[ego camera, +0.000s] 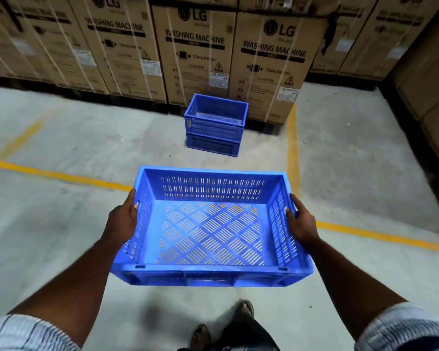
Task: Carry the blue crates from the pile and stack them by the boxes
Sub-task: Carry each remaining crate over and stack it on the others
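I hold an empty blue slotted crate [208, 196] in front of me, above the floor. My left hand [123, 219] grips its left wall, with the thumb over the rim. On the opposite wall, my right hand [300, 221] grips the same way. Ahead on the floor stands a stack of two blue crates [214, 127], right against the cardboard washing-machine boxes [195, 54]. The carried crate is well short of that stack.
A wall of tall cardboard boxes runs across the back and down the right side [428, 84]. Yellow lines [293, 148] mark the grey concrete floor. My feet in sandals [243, 310] show at the bottom.
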Demonstrator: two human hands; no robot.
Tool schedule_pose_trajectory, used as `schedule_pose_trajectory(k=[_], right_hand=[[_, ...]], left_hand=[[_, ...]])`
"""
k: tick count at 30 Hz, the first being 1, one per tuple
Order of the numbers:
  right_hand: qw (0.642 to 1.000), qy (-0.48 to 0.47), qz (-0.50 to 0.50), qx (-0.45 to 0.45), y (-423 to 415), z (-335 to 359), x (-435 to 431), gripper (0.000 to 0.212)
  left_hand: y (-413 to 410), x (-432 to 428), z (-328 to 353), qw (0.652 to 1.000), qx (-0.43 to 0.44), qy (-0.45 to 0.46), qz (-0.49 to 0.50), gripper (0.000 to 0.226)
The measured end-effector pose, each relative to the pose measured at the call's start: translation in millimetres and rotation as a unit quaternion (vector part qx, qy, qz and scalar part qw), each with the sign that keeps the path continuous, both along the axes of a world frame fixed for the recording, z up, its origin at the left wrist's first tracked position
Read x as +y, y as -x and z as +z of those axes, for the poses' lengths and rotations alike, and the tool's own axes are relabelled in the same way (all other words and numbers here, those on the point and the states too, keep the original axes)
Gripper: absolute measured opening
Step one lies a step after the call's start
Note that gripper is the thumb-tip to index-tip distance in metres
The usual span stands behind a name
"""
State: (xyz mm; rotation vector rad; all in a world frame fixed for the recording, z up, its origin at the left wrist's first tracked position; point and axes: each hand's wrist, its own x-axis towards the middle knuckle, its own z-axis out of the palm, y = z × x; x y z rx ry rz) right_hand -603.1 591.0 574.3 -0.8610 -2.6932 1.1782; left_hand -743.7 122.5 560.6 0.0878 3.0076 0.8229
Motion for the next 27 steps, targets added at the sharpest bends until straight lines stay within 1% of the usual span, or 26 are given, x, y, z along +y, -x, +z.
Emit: schedule_pose_trajectory(k=[7,17,23,27], right_hand=[[1.000,0.009,0.000,-0.005,87.7,-9.9,-4.6,0.052],[0.999,0.035,-0.005,-0.005,241.9,-5.4,26.6,0.050],[0.999,0.041,-0.008,0.008,310.5,3.5,38.0,0.042],[0.999,0.040,-0.010,0.001,352.2,3.1,39.8,0.038]], left_hand=[[77.2,-5.1,-9.4,1.000,0.002,-0.006,0.013,0.056],[218.9,22.7,6.3,1.000,0.020,-0.012,0.015,0.056],[284.2,37.1,14.5,0.999,0.040,-0.024,0.027,0.052],[323.9,41.0,13.7,0.998,0.030,-0.031,0.039,0.047]])
